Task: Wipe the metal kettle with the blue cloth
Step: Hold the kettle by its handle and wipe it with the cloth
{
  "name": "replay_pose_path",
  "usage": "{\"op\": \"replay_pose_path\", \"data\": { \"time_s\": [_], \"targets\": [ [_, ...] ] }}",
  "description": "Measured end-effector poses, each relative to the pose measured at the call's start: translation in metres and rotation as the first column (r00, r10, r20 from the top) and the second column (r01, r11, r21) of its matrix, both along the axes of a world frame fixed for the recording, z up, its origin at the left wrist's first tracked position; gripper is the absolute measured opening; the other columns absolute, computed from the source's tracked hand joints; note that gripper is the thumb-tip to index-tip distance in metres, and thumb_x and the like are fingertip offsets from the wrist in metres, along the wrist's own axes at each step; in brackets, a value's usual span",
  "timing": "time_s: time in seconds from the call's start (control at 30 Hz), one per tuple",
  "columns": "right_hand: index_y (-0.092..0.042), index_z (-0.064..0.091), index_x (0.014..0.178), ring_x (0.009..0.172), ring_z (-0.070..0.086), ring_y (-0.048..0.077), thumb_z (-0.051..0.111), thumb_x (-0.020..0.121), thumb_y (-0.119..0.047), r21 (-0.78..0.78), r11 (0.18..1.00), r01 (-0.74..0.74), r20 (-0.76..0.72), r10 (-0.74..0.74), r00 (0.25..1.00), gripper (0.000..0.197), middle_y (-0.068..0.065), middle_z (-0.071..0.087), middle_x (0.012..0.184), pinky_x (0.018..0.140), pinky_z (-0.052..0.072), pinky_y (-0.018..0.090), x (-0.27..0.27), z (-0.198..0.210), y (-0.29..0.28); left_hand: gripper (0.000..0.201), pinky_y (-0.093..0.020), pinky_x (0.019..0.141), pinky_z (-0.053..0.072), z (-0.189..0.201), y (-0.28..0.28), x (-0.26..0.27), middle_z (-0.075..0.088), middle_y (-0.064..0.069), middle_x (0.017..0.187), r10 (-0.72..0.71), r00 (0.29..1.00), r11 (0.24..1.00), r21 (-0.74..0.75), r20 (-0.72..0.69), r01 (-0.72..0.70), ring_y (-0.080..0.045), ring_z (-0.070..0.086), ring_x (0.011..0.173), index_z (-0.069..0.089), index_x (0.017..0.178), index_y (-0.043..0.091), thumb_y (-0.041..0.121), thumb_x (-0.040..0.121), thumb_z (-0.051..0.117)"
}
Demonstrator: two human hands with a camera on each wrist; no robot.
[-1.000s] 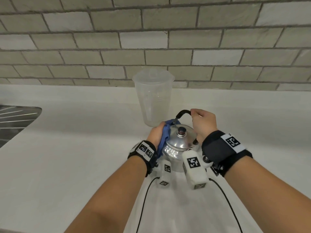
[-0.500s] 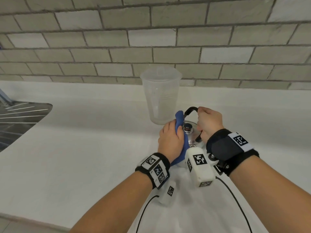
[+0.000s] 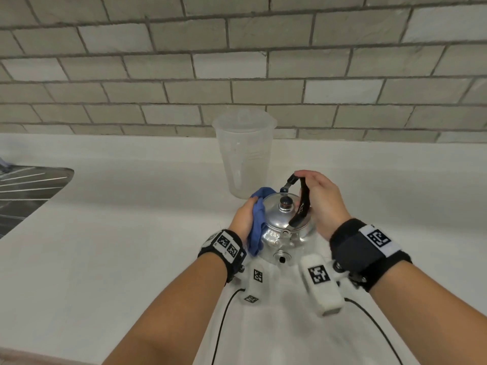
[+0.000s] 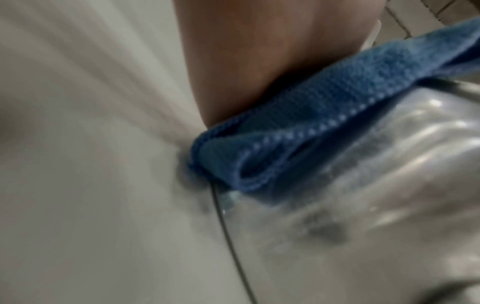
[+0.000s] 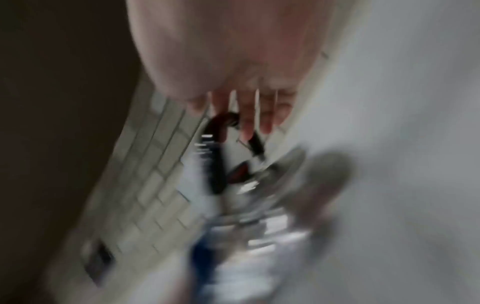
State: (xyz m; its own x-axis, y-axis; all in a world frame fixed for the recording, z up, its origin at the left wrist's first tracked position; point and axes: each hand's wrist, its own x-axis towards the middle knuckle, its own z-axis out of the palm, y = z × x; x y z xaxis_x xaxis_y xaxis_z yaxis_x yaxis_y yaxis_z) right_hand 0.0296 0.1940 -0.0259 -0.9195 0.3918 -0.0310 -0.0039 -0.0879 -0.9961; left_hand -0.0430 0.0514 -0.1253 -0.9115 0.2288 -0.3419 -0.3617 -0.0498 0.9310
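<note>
Grey brick tiles back a white countertop (image 3: 105, 233), with a ribbed metal draining board (image 3: 29, 185) at its far left edge. Against the wall stands a clear plastic jug (image 3: 243, 156), and just in front of it sits the metal kettle (image 3: 283, 227), upright on the counter with its spout toward the person.

The right hand (image 3: 320, 204) curls around the top of the black handle (image 3: 301, 204), steadying the kettle. The left hand (image 3: 243, 219) presses the blue cloth (image 3: 257, 227) flat against the kettle's left flank; the left wrist view shows the folded cloth (image 4: 298, 133) sandwiched between palm and shiny wall, reaching down near the base.

Half a second ago the left hand and cloth lay over the kettle's top, close to the lid knob (image 3: 286, 202); now they have slid down and round to the side, leaving the lid and knob uncovered. The handle also leans more to the right than before. By my reading, wiping is well under way, moving from lid to body, with the right and near sides probably left.
</note>
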Motion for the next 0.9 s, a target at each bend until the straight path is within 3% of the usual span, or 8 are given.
{"op": "replay_pose_path", "data": {
  "time_s": [0.03,0.13,0.27,0.4,0.53,0.7,0.8,0.9],
  "targets": [
    [-0.024,0.064,0.114,0.084,0.054,0.013,0.036,0.100,-0.030,0.277,0.956,-0.095,-0.014,0.103,0.995,0.032,-0.007,0.058,0.092,0.073,0.043,0.022,0.004,-0.001,0.010,0.028,-0.049,0.103,0.049,-0.002,-0.001,0.001,0.064,-0.002,0.095,0.001,1.000,1.000,0.003,-0.010,-0.001,-0.027,0.060,0.099,0.062,0.092,0.024,0.046,0.096,0.047],
    [-0.041,0.045,0.125,0.124,0.028,0.011,0.035,0.089,-0.062,0.884,0.371,-0.283,0.153,0.343,0.927,0.043,-0.004,0.037,0.120,0.103,0.030,0.031,0.009,-0.013,0.041,0.029,-0.051,0.106,0.047,0.000,-0.001,0.006,0.064,-0.003,0.101,0.014,1.000,1.000,0.007,-0.022,-0.014,-0.028,0.059,0.104,0.061,0.093,0.027,0.051,0.093,0.047],
    [-0.033,0.034,0.103,0.143,-0.017,0.005,0.047,0.081,-0.065,0.930,0.163,-0.330,0.206,0.510,0.835,0.041,-0.004,0.013,0.145,0.117,0.009,0.035,0.002,-0.015,0.057,0.033,-0.053,0.108,0.045,0.003,0.002,0.012,0.062,-0.011,0.121,0.039,0.999,0.999,-0.003,-0.034,-0.039,-0.033,0.060,0.115,0.061,0.096,0.028,0.056,0.086,0.046],
    [-0.030,0.026,0.094,0.140,0.023,0.015,0.033,0.080,-0.076,0.981,-0.130,-0.145,0.190,0.477,0.858,0.048,0.000,0.037,0.127,0.120,-0.004,0.045,-0.003,-0.008,0.058,0.059,-0.056,0.106,0.046,-0.007,0.006,0.012,0.063,-0.019,0.133,0.095,0.995,0.995,0.019,-0.020,-0.095,-0.038,0.059,0.123,0.063,0.113,0.018,0.064,0.080,0.047],
    [-0.020,0.041,0.091,0.106,0.046,0.019,0.030,0.078,-0.078,0.981,-0.193,0.002,0.078,0.410,0.909,0.061,-0.001,0.046,0.103,0.119,0.006,0.051,-0.003,-0.012,0.052,0.076,-0.049,0.109,0.044,-0.043,0.008,-0.008,0.067,-0.019,0.126,0.166,0.981,0.982,0.077,0.098,-0.174,-0.031,0.064,0.115,0.063,0.124,0.019,0.070,0.068,0.056],
    [-0.015,0.053,0.070,0.077,0.052,0.022,0.018,0.079,-0.079,0.985,-0.138,0.105,-0.052,0.344,0.938,0.074,-0.002,0.049,0.070,0.113,0.028,0.046,-0.018,-0.018,0.031,0.047,-0.039,0.094,0.051,-0.005,-0.003,0.026,0.073,-0.014,0.095,0.166,0.976,0.971,0.148,0.140,-0.187,-0.027,0.066,0.097,0.067,0.109,0.008,0.046,0.098,0.042],
    [-0.015,0.046,0.053,0.059,0.044,0.021,0.011,0.082,-0.079,0.976,-0.167,0.140,-0.085,0.298,0.951,0.078,-0.002,0.043,0.053,0.079,0.045,0.036,-0.026,-0.011,0.017,0.041,-0.036,0.078,0.051,-0.011,-0.012,0.028,0.069,-0.014,0.084,0.217,0.957,0.945,0.203,0.191,-0.255,-0.027,0.064,0.084,0.069,0.094,0.006,0.041,0.098,0.047],
    [-0.015,0.041,0.053,0.058,0.043,0.021,0.016,0.079,-0.080,0.968,-0.240,0.074,-0.021,0.215,0.976,0.074,-0.002,0.040,0.052,0.066,0.031,0.031,-0.030,-0.002,0.002,0.037,-0.036,0.080,0.052,-0.013,-0.017,0.028,0.070,-0.014,0.095,0.282,0.931,0.896,0.284,0.232,-0.342,-0.026,0.063,0.086,0.068,0.099,0.005,0.035,0.098,0.047]
  ]
}}
